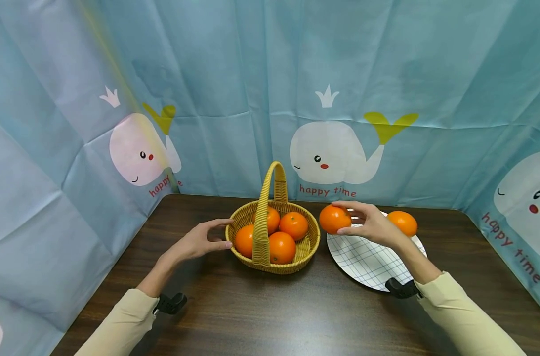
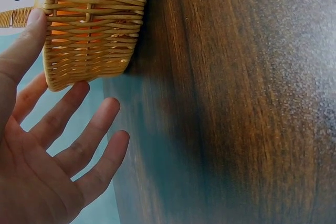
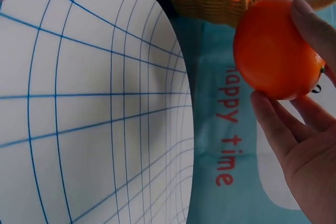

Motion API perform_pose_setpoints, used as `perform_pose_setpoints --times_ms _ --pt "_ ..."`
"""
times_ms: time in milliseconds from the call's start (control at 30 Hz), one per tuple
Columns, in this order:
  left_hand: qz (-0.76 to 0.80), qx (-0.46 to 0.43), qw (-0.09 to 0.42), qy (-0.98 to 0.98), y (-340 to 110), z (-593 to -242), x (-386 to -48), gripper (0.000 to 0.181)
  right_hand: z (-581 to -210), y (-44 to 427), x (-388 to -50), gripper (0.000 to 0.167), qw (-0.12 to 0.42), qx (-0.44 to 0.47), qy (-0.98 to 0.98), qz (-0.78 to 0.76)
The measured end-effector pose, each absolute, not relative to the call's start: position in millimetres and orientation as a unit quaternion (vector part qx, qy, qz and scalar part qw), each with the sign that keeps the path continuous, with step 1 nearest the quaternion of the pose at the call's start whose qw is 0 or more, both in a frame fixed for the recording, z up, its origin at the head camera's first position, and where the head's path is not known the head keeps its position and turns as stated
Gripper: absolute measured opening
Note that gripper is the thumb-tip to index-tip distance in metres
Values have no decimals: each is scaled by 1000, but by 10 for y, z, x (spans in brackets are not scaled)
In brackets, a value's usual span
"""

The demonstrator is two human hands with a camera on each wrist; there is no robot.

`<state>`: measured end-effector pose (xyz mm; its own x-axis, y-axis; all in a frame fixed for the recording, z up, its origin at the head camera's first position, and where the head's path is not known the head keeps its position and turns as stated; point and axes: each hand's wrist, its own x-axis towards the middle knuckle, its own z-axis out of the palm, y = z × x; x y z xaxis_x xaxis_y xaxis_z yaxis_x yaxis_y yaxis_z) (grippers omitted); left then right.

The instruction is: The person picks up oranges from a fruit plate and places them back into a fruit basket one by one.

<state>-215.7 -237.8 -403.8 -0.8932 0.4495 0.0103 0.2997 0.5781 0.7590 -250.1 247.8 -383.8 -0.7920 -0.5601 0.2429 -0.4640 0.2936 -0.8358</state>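
Orange (image 1: 335, 219), round and glossy, shows in the head view just right of the basket (image 1: 284, 268), gripped by the right hand (image 1: 371, 226); the left hand (image 1: 200, 241) touches the basket's rim. Left wrist: those fingers spread loosely. Right wrist: smooth, vivid skin (a small dark bit at one edge), pinched by thumb and fingers.

On a worktop (image 1: 274, 314), a basket (image 1: 280, 269) containing four oranges (image 1: 282, 248) stands left of a plate (image 1: 367, 262). One orange (image 1: 403, 224) sits at the plate's far right; another orange (image 1: 333, 219), in the right grip (image 1: 375, 225), is beside the basket. Curtain (image 1: 225, 99) behind.
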Motion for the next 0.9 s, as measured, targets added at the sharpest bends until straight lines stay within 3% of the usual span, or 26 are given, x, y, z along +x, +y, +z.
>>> perform_pose_setpoints --times_ms 900 --pt "412 219 91 880 -2382 -4063 -2160 68 -3869 1989 -2463 66 13 -358 754 -550"
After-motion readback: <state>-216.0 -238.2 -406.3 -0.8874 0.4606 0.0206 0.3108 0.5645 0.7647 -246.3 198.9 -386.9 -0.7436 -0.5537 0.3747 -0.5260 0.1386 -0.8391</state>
